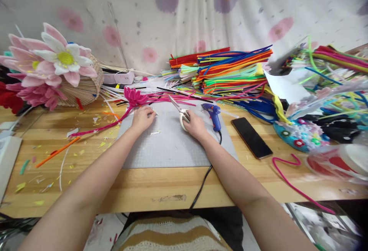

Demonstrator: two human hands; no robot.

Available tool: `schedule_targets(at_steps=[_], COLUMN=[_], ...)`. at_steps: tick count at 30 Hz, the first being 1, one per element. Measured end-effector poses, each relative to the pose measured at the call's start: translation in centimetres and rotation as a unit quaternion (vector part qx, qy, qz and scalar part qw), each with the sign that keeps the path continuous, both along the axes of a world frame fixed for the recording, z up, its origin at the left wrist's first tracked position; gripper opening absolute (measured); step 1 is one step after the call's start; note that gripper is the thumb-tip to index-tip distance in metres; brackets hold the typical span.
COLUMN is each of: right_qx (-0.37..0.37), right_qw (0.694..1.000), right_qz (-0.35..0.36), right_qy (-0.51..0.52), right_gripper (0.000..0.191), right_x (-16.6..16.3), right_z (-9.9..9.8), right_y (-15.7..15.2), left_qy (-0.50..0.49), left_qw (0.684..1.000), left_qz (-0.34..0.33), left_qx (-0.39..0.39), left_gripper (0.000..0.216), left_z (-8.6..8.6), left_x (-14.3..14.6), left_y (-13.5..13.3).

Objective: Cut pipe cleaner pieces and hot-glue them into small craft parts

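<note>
My right hand (197, 125) is closed around the white-handled scissors (183, 116), whose slightly parted blades point up and to the left. Left of them, my left hand (143, 119) has its fingers pinched together over the grey cutting mat (169, 151). Something small and whitish shows at its fingertips, too small to name. Just beyond that hand lies a magenta pipe-cleaner flower (135, 97), its stem running down to the left. A small white scrap (155, 132) rests on the mat between my hands. Beside the right hand is a blue glue gun (213, 116).
A black phone (252, 137) lies right of the mat. Bundles of coloured pipe cleaners (232, 70) are piled at the back. Flowers (61, 57) in a woven basket (96, 75) stand at the left. The glue gun's cord (202, 185) hangs over the front edge.
</note>
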State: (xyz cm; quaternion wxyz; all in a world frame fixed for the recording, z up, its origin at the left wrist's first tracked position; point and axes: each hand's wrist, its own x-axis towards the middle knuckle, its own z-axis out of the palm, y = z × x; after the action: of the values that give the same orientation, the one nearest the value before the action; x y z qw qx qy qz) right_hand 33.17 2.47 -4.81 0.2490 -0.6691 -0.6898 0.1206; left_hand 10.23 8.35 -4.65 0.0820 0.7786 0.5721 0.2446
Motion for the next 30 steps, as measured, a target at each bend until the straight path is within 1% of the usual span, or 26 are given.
schedule_targets(at_steps=[3, 7, 11, 13, 16, 18, 20, 22, 24, 27, 30], right_qx=[0.005, -0.051, -0.071, -0.081, -0.071, -0.043, -0.02, -0.012, -0.013, -0.003, 0.025], right_qw=[0.998, 0.989, 0.982, 0.977, 0.974, 0.98, 0.989, 0.994, 0.995, 0.995, 0.995], right_qz=[-0.014, -0.003, -0.021, -0.023, -0.002, 0.019, 0.054, 0.089, 0.099, 0.096, 0.091], right_qy=[-0.058, -0.137, -0.176, -0.196, -0.215, -0.193, -0.133, -0.058, -0.007, 0.01, 0.016], right_gripper=[0.031, 0.025, 0.037, 0.036, 0.028, 0.025, 0.023, 0.021, 0.023, 0.03, 0.032], right_x=[0.4, 0.8, 0.8, 0.7, -0.1, -1.1, -2.6, -4.3, -5.9, -7.7, -8.4], right_z=[0.7, 1.6, 2.3, 2.9, 3.8, 4.1, 3.8, 3.1, 2.1, 0.6, -0.3], right_y=[-0.3, -0.1, 0.7, 1.0, 1.3, 1.7, 2.4, 3.2, 4.1, 5.0, 5.2], left_qy=[-0.018, -0.037, -0.048, -0.056, -0.067, -0.072, -0.079, -0.089, -0.1, -0.124, -0.163], left_qw=[1.0, 0.999, 0.999, 0.998, 0.998, 0.997, 0.997, 0.996, 0.995, 0.992, 0.986], left_qz=[0.003, 0.004, 0.018, 0.022, 0.015, 0.012, 0.013, 0.016, 0.018, 0.025, 0.043], left_qx=[-0.003, -0.006, -0.004, -0.003, -0.003, -0.002, 0.002, 0.006, 0.011, 0.014, 0.014], left_gripper=[0.017, 0.019, 0.021, 0.021, 0.02, 0.019, 0.019, 0.018, 0.016, 0.012, 0.008], left_z=[-0.1, -0.4, -0.6, -0.5, -0.5, -0.5, -0.6, -0.6, -0.6, -0.4, -0.2], left_x=[0.0, 0.0, 0.0, 0.0, -0.2, -0.4, -0.7, -1.1, -1.5, -2.2, -2.9], left_y=[0.1, 0.3, 0.4, 0.5, 0.6, 0.6, 0.6, 0.6, 0.6, 0.4, 0.0])
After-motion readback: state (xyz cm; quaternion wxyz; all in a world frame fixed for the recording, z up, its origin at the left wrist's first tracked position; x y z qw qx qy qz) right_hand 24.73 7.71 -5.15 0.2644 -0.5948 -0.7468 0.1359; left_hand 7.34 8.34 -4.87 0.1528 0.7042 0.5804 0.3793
